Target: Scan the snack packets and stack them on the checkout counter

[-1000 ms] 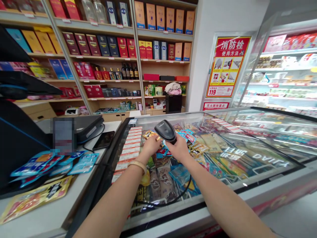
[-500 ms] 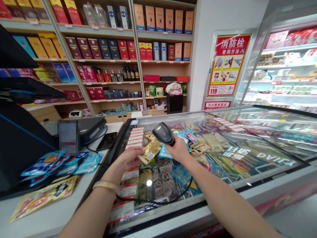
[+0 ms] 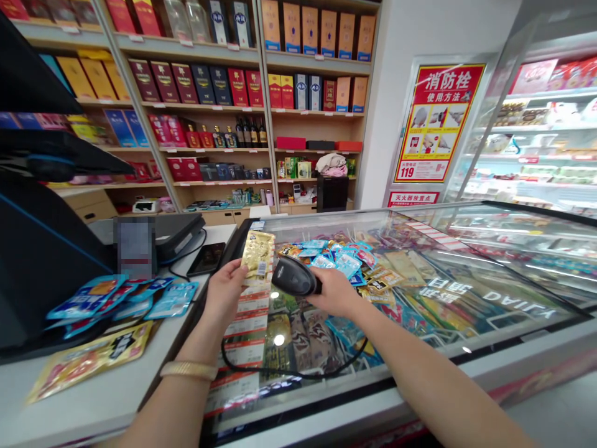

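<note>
The left hand (image 3: pixel 224 287) held a gold packet (image 3: pixel 258 256) upright (barcode side out); the right hand (image 3: pixel 336 292) gripped the scanner (image 3: pixel 295 276), aimed at it, mid-scan.

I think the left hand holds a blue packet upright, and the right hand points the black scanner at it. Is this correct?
Not quite. In the head view the packet in the left hand is gold, not blue; blue packets lie on the counter and on the freezer lid. The rest stands: the right hand points the black scanner at it.
</note>
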`<state>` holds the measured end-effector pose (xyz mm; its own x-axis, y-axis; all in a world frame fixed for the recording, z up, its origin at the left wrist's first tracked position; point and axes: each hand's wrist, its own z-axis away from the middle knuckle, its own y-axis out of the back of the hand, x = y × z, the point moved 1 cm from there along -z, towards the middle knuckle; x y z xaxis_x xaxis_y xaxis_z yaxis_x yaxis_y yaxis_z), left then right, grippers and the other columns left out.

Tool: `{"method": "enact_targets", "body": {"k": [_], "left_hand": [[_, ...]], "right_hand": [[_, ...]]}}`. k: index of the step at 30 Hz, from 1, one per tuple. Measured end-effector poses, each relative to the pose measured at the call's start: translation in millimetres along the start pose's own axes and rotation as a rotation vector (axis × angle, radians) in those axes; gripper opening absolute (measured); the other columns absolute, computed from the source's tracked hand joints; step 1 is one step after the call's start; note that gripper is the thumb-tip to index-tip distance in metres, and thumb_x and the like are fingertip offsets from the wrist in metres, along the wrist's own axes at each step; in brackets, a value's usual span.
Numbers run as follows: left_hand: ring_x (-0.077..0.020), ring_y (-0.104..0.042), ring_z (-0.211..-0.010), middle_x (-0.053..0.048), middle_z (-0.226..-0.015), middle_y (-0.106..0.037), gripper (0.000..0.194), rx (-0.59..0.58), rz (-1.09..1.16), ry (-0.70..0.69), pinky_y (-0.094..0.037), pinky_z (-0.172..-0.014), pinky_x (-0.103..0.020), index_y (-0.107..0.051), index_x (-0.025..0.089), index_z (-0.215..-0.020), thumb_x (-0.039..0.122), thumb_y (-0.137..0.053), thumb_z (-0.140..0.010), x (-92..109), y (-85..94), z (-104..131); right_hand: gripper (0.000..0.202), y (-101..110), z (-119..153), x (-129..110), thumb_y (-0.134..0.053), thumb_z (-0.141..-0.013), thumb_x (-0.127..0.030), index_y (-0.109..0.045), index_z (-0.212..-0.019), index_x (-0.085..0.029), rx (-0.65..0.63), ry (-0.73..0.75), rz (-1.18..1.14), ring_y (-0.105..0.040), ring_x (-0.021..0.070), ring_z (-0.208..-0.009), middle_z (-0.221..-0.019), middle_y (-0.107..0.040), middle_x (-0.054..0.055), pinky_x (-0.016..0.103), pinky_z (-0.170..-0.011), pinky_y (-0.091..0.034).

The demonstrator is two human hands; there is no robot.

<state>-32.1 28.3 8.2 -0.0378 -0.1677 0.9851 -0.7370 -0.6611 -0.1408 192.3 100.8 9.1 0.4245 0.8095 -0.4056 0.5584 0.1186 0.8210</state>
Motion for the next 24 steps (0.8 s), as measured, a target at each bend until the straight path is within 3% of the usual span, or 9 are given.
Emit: {"method": "enact_targets", "body": {"k": [8,24], "left_hand": [[-0.0127,-0.06,-0.055,-0.003,-0.07,-0.07,0.042,0.032,-0.063,-0.014,-0.044,-0.049,-0.021,-0.067,0.013,-0.097,0.032,-0.069,-0.06,0.2,1.2,1.2],[-0.0174,-0.067,-0.069,-0.005,-0.075,-0.072,0.037,-0.003,-0.02,-0.019,-0.052,-0.064,-0.027,-0.066,0.013,-0.094,0.029,-0.07,-0.061,-1.4,-2.2,2.1]], "right_hand": [[0.029,-3.7,-1.0,-3.6,-0.062,-0.074,-0.03,-0.065,-0.103,-0.024,-0.08,-0.024,0.116,-0.066,0.024,-0.091,-0.099,-0.072,0.004,0.028,-0.071,-0.042],[0.026,-6.9,-2.7,-4.1,-0.06,-0.077,-0.031,-0.063,-0.102,-0.023,-0.086,-0.026,0.15,-0.066,0.0235,-0.092,-0.1,-0.072,0.004,0.028,-0.071,-0.042]]}}
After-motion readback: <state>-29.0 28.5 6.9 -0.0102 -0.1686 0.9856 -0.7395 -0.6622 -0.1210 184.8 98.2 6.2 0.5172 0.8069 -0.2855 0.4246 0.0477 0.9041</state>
